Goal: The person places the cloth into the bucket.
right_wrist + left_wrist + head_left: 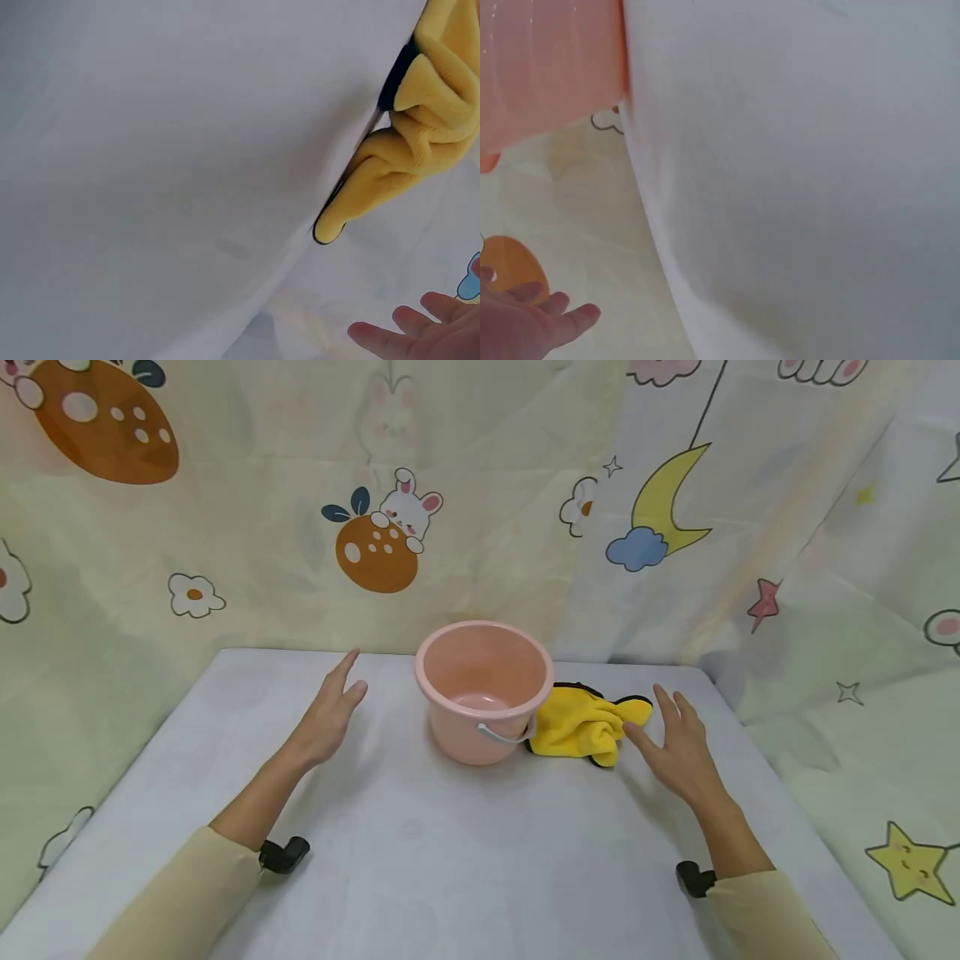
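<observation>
A pink plastic bucket [480, 739] with a pale handle stands upright toward the back of the white table. Against its right side lies a crumpled yellow cloth [573, 727] with dark edging. My left hand [330, 714] is held to the left of the bucket, fingers extended and nothing in it. To the right of the cloth, my right hand [682, 752] has its fingers spread, the thumb close to the cloth's edge in the head view. The right wrist view shows the cloth [420, 135] bunched in folds, with the right hand's fingertips [367, 334] apart from it.
The white table [450, 860] reaches back to a patterned curtain [480, 527] that hangs behind and along both sides. A small black device [285, 855] is strapped at the left wrist, and another black device [696, 878] at the right.
</observation>
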`<state>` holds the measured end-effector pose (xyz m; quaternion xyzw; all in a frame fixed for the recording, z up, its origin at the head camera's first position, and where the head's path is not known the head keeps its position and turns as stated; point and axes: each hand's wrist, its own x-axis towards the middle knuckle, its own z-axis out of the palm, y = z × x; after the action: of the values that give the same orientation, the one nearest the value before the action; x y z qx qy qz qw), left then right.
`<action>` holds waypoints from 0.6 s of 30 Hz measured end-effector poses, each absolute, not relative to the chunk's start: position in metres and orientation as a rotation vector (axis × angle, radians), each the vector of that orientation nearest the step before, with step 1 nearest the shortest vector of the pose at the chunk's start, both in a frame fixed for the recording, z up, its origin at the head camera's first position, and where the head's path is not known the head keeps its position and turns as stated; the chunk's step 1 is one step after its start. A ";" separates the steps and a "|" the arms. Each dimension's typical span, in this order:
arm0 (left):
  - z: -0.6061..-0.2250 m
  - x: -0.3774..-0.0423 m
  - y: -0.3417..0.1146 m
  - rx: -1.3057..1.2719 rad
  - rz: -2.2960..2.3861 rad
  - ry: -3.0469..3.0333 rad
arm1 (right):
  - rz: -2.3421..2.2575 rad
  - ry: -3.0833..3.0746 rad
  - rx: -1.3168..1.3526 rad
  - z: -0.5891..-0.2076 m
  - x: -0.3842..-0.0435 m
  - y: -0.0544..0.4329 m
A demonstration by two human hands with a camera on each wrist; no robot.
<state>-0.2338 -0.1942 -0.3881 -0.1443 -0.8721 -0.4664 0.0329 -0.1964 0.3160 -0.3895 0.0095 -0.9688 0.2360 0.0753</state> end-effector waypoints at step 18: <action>-0.402 -0.244 -0.144 -0.494 -1.890 -2.467 | 0.917 -2.887 -0.041 -0.389 -0.208 0.292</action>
<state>-0.2438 -0.1439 -0.4016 -0.1570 -0.7839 -0.6007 -0.0027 -0.2084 0.2921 -0.3889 -0.0136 -0.9514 0.3024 0.0562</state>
